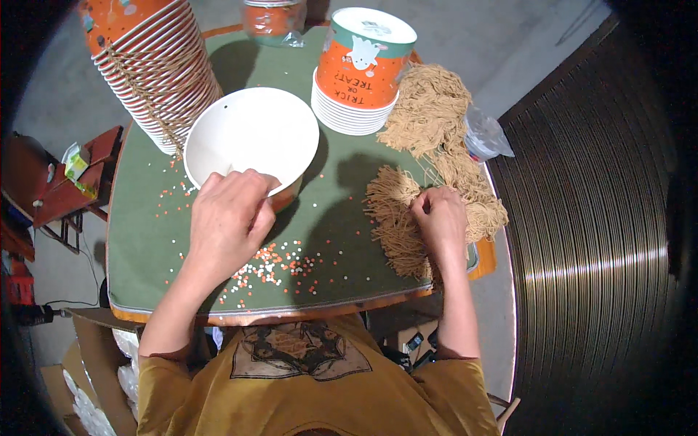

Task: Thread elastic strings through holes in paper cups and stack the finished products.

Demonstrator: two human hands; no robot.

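A white-lined paper bucket tilts toward me on the table, its inside showing. My left hand is closed over its near rim, with fingertips hidden inside. A small dark hole shows in the bucket's far wall. On the right, my right hand is pinched closed at a bundle of tan twine strands; exactly how many strands it holds is hidden. Beyond that hand lies a larger heap of tan twine. Orange and white paper dots are scattered between my hands.
Behind the bucket on the left leans a tall nested stack of paper buckets draped with twine. Upside-down orange buckets stand at the back. A clear plastic bag lies at the right edge of the green-clothed table. Corrugated metal stands further right.
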